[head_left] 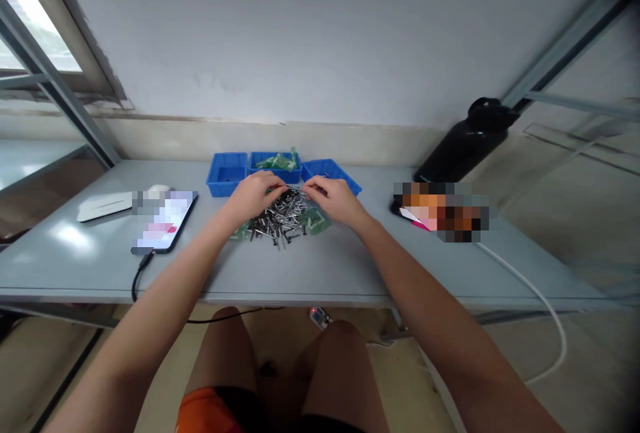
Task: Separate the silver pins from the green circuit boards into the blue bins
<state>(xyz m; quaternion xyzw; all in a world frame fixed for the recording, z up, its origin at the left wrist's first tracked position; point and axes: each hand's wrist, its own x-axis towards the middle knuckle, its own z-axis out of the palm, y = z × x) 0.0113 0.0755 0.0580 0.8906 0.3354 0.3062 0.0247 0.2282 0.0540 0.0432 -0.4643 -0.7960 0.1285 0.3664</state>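
Observation:
A loose heap of silver and dark screws (283, 220) lies on the grey table in front of me. Over its left back edge, my left hand (256, 194) is closed, thumb against fingers; whatever is in that pinch is too small to make out. My right hand (334, 198) is pinched at the heap's right back edge, with what looks like a slim silver screw at its fingertips. The two hands' fingertips are close together. Green plastic bag material (315, 221) lies under the heap's right side, and another green piece (241, 232) shows at its left.
Behind the hands stand a left blue bin (227, 188), a middle blue bin (254, 160) holding green plastic, and a right blue bin (345, 176). A cabled phone (165, 223) and white box (106, 205) lie left. Right are a black bottle (460, 146), blurred item (445, 213) and white cable (530, 286).

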